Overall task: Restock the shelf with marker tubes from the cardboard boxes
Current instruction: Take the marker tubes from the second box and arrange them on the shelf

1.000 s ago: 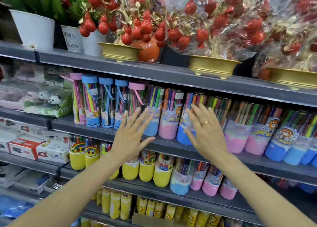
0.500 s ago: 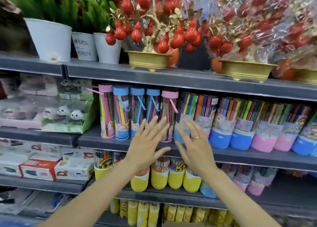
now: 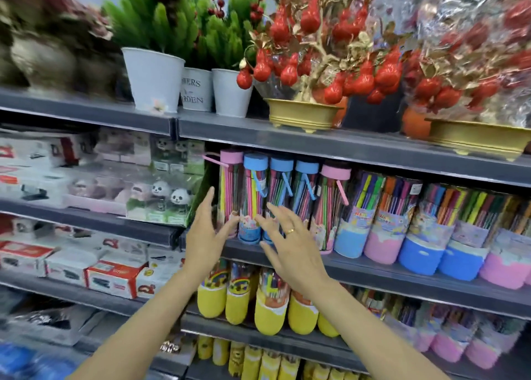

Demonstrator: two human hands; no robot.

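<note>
Left hand (image 3: 205, 236) raised, fingers straight and spread, thumb tip at the leftmost pink-capped marker tube (image 3: 230, 190). Right hand (image 3: 290, 247) likewise spread, holding nothing, in front of the blue-capped tubes (image 3: 280, 195); whether it touches them cannot be determined. All tubes stand upright on the grey shelf (image 3: 373, 267), between the hands and just behind them.

White plant pots (image 3: 155, 79) and red-fruited gold trays (image 3: 301, 117) line the top shelf.
</note>
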